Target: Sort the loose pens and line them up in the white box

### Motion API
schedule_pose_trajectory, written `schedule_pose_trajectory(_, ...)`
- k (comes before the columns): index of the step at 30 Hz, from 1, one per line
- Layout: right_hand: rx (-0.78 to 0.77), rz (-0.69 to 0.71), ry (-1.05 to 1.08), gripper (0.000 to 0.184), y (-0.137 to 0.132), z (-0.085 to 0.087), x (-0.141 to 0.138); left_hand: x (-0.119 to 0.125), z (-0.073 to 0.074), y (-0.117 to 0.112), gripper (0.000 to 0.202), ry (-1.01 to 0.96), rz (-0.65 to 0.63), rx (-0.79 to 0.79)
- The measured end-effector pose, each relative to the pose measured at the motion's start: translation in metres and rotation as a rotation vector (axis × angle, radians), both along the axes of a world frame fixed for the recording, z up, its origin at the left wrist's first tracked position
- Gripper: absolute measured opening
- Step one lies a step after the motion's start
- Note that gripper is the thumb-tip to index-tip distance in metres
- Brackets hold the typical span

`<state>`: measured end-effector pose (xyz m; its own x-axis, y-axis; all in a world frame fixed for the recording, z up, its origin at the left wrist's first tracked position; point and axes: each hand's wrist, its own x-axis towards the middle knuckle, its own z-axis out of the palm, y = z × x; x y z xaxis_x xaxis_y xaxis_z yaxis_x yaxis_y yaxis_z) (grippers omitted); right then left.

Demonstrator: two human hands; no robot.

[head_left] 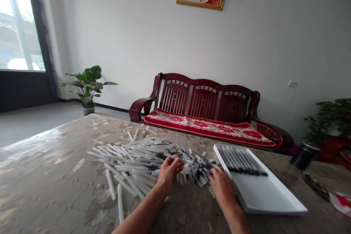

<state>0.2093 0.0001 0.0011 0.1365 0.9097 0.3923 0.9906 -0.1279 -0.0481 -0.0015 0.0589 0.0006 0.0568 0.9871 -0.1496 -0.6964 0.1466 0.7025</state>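
Note:
A big heap of translucent white pen barrels (pixel 128 153) lies across the middle of the table. My left hand (pixel 168 173) is at the heap's right side, thumb and fingers pinched on a pen barrel (pixel 179 159) that points right. Beside the heap is a smaller pile of black and clear pen caps (pixel 197 168). My right hand (pixel 223 186) reaches to this pile's right edge with fingers curled down; whatever is under the fingertips is hidden. Just right of that hand sits a shallow white box (pixel 265 197), with a row of assembled pens (pixel 241 157) in its far part.
The patterned tabletop (pixel 63 182) carries everything. At the right are a black canister (pixel 305 155), a dark cable (pixel 315 184) and a red-and-white packet (pixel 341 203). Beyond the table stands a wooden bench (pixel 203 98) with a red cover; a potted plant (pixel 87 84) is at the left.

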Motion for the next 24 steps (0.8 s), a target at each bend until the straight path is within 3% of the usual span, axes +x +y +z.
schedule_pose_trajectory(5, 0.148, 0.065, 0.187, 0.016, 0.007, -0.012, 0.006, 0.001, 0.0, -0.003, 0.053, 0.009, -0.018, 0.003)
schedule_pose_trajectory(9, 0.287, 0.131, 0.686, 0.028, 0.018, -0.02, 0.007, 0.001, 0.0, -0.003, 0.054, -0.004, -0.012, -0.006)
schedule_pose_trajectory(13, 0.22, 0.165, 1.256, 0.032, 0.021, -0.018, -0.009, 0.004, 0.0, -0.004, 0.053, -0.01, -0.03, -0.019)
schedule_pose_trajectory(16, 0.226, 0.207, 1.529, 0.034, 0.016, -0.01, -0.028, 0.006, 0.0, -0.006, 0.05, -0.02, -0.046, -0.014)
schedule_pose_trajectory(24, 0.185, 0.259, 1.728, 0.041, 0.004, 0.003, -0.057, 0.009, 0.001, -0.008, 0.04, -0.032, -0.076, -0.041)
